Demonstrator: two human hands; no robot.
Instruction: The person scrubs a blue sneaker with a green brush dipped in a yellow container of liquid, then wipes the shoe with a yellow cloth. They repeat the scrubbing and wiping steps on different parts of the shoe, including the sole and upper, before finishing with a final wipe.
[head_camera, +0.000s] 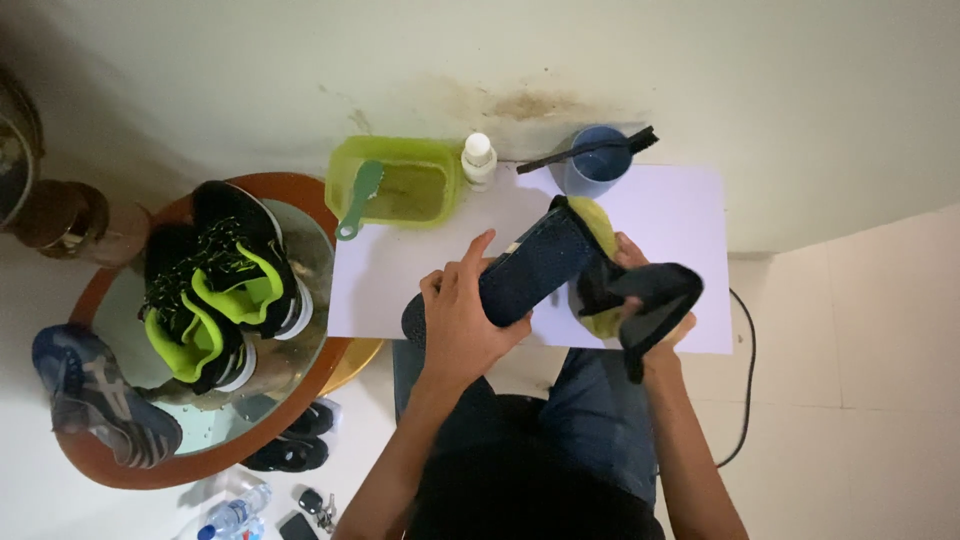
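My left hand (462, 318) grips a dark blue shoe insole (530, 268) around its middle, holding it slanted above a white sheet (400, 270). My right hand (650, 300) is closed on a dark cloth (650, 295) with a yellow-green side, pressed against the insole's far end. Most of my right hand's fingers are hidden by the cloth.
A green tub (400, 180) of murky water with a green brush (358, 200), a white bottle (479, 158) and a blue cup (597, 165) with a black brush (590, 150) stand at the wall. Black-and-lime sneakers (220, 285) and a grey shoe (100, 395) sit on a round glass table (310, 230). A cable (745, 380) lies at right.
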